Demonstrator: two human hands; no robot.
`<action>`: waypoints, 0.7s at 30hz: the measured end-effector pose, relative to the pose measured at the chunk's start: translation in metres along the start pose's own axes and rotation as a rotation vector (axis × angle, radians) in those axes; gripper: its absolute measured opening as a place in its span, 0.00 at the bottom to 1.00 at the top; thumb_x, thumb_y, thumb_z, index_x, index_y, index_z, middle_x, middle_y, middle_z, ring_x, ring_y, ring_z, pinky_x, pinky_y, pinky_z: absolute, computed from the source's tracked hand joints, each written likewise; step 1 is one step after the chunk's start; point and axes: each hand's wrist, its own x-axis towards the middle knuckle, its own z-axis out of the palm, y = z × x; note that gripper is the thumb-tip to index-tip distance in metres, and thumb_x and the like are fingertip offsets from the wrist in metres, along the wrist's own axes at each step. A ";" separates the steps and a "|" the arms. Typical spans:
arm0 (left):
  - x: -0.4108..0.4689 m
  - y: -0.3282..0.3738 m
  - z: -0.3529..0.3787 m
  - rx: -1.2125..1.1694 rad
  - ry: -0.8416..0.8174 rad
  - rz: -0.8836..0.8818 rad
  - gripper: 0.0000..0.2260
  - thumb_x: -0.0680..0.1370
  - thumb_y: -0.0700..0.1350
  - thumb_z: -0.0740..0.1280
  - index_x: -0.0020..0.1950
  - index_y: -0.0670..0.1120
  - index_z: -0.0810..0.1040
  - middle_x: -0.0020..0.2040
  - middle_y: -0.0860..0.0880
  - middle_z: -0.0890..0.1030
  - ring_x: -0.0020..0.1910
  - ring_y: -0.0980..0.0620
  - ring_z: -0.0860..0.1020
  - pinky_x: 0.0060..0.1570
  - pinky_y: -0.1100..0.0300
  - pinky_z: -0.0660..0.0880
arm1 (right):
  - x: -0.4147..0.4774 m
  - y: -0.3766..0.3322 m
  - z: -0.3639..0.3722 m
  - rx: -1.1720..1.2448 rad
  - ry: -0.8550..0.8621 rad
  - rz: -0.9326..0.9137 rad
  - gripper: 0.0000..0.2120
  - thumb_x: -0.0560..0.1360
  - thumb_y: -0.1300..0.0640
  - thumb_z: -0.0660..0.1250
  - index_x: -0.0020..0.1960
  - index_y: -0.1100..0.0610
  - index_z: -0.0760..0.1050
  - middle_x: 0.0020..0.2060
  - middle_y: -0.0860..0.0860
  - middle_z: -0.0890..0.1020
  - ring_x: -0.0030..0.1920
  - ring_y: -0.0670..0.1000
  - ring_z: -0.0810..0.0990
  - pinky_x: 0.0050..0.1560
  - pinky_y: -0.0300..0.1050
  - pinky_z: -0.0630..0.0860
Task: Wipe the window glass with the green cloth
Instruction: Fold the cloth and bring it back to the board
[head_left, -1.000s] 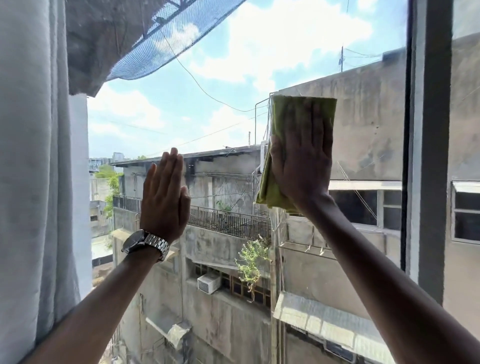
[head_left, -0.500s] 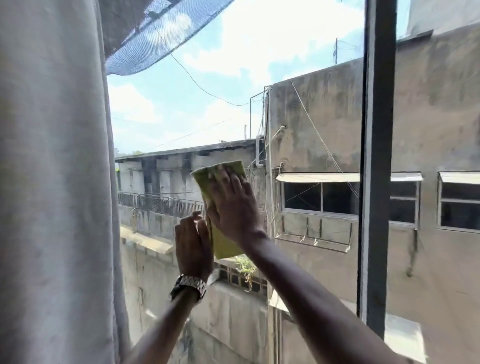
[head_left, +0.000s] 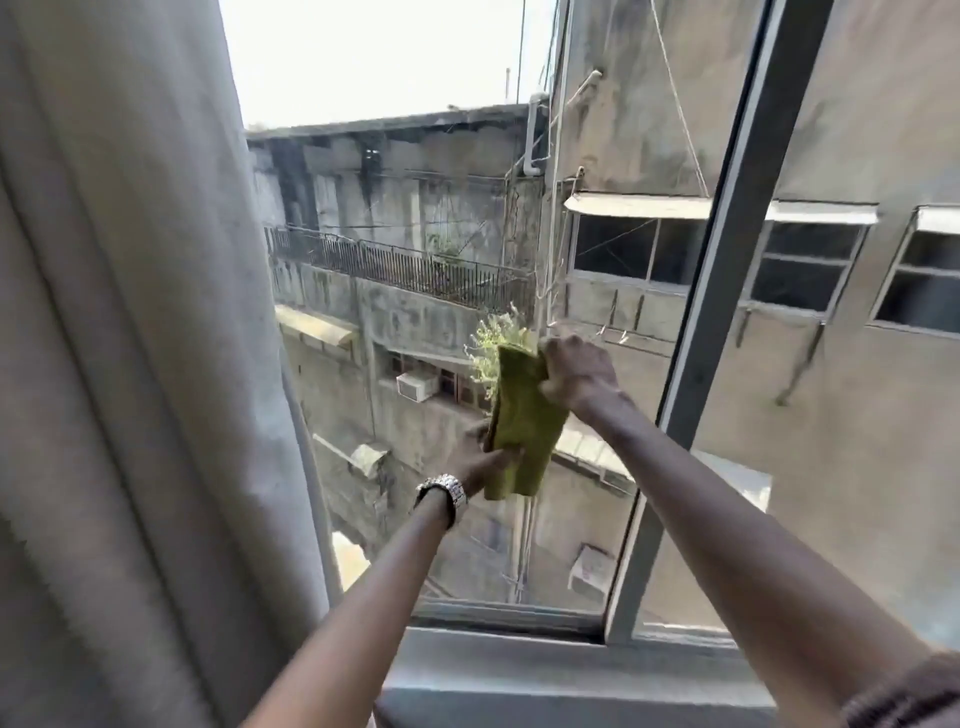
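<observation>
Now both arms out, right hand (head_left: 579, 375) & left hand (head_left: 480, 457) grip clamped on green cloth (head_left: 522, 423).

Both hands, left hand (head_left: 480, 460) and right hand (head_left: 576, 374), grip the green cloth (head_left: 524, 431), seemingly off the window glass (head_left: 415, 260).

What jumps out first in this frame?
The green cloth at centre, held up in front of the window glass by both hands: the right hand grips its top corner and the left hand, with a metal watch at the wrist, holds its lower edge. A pale curtain fills the whole left side, and a grey window frame slants down on the right.
</observation>
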 end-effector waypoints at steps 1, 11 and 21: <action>-0.011 -0.026 0.002 0.018 -0.076 -0.056 0.16 0.66 0.40 0.74 0.52 0.42 0.81 0.44 0.48 0.83 0.39 0.58 0.81 0.38 0.68 0.80 | -0.016 0.015 0.025 0.081 -0.099 0.034 0.04 0.76 0.59 0.71 0.50 0.56 0.79 0.43 0.52 0.76 0.47 0.55 0.80 0.46 0.48 0.76; -0.228 -0.394 0.052 0.301 -0.497 -0.808 0.16 0.71 0.37 0.78 0.51 0.45 0.74 0.49 0.46 0.76 0.51 0.50 0.73 0.51 0.56 0.71 | -0.343 0.114 0.391 0.696 -1.100 0.517 0.08 0.73 0.72 0.74 0.48 0.64 0.77 0.43 0.59 0.80 0.47 0.53 0.76 0.46 0.48 0.73; -0.395 -0.621 0.128 0.143 0.012 -1.215 0.25 0.63 0.36 0.79 0.50 0.50 0.69 0.56 0.38 0.78 0.51 0.41 0.79 0.54 0.45 0.80 | -0.631 0.114 0.601 0.788 -1.206 1.101 0.11 0.75 0.68 0.71 0.55 0.61 0.77 0.51 0.62 0.83 0.55 0.65 0.83 0.59 0.63 0.81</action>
